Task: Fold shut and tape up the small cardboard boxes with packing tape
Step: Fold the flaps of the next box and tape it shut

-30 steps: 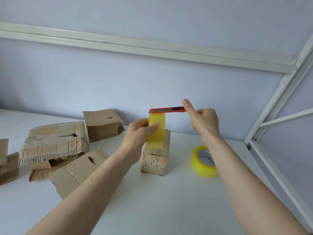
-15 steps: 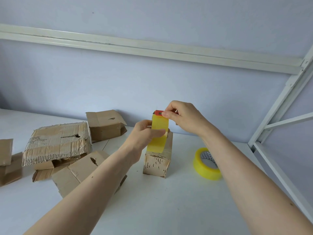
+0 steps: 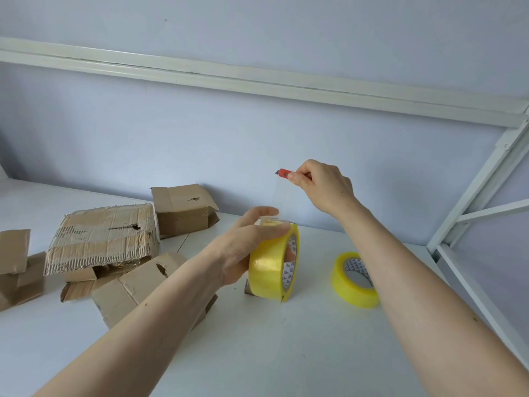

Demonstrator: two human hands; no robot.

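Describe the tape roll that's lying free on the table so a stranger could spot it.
On the white table, look right of the left hand, which grips a tape roll. The free roll lies beside the right forearm, untouched.

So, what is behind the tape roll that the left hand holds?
Behind the tape roll in the left hand, only a brown cardboard corner shows at its lower left edge. It seems to be a small box, but the roll and hand cover the rest of it.

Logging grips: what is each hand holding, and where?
Left hand grips the tape roll around its rim; right hand pinches the red cutter near its tip.
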